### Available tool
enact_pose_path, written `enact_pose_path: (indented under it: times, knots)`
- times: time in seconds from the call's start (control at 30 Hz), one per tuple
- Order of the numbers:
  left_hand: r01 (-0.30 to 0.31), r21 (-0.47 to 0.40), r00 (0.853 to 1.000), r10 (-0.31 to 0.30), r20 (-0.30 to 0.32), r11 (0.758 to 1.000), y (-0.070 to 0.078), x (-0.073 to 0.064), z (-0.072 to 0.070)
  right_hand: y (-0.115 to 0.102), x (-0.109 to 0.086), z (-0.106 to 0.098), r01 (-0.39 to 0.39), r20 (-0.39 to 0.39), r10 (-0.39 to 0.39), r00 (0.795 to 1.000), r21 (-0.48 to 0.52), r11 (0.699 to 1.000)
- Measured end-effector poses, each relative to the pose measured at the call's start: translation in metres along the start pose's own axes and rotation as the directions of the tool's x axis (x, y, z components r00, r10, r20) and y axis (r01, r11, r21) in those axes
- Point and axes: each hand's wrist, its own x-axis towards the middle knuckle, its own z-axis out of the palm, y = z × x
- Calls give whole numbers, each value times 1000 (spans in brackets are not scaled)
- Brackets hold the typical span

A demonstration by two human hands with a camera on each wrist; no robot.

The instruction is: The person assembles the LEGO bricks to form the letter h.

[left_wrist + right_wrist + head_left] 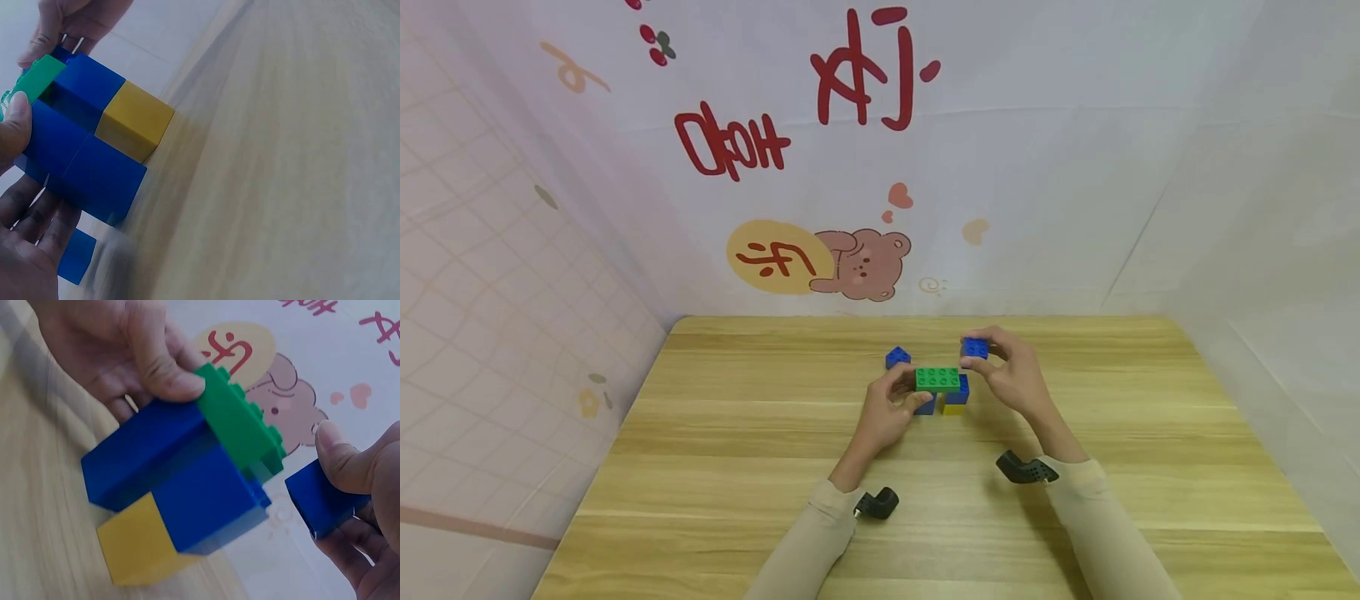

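Note:
A structure of toy building blocks stands on the wooden table. Its green block (937,380) spans the tops of two columns, one of blue blocks (100,169), the other a blue block (206,500) over a yellow block (140,544). My left hand (883,412) grips the structure's left end, thumb by the green block and fingers behind the blue column. Just right of the green block, my right hand (1015,375) pinches a small blue block (976,348) between thumb and fingers, apart from the structure. Another blue block (898,357) lies loose behind the left hand.
The wooden table (737,500) meets a white wall cloth (1037,167) with a printed bear and red characters at its back edge. Cloth also hangs at both sides. Black wrist mounts (1027,468) sit by both sleeves, low over the table.

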Motion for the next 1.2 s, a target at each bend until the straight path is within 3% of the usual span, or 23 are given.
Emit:
enact_pose_path:
  times: [0.67, 1.2]
  knots:
    - [-21, -13, 1000, 22, 16, 1000, -2, 1, -2, -29, 1, 17, 119, 35, -120, 992, 19, 993]
    - [-60, -10, 998, 60, 11, 998, -5, 1, -3, -38, 0, 36, 136, 65, -135, 989, -11, 991]
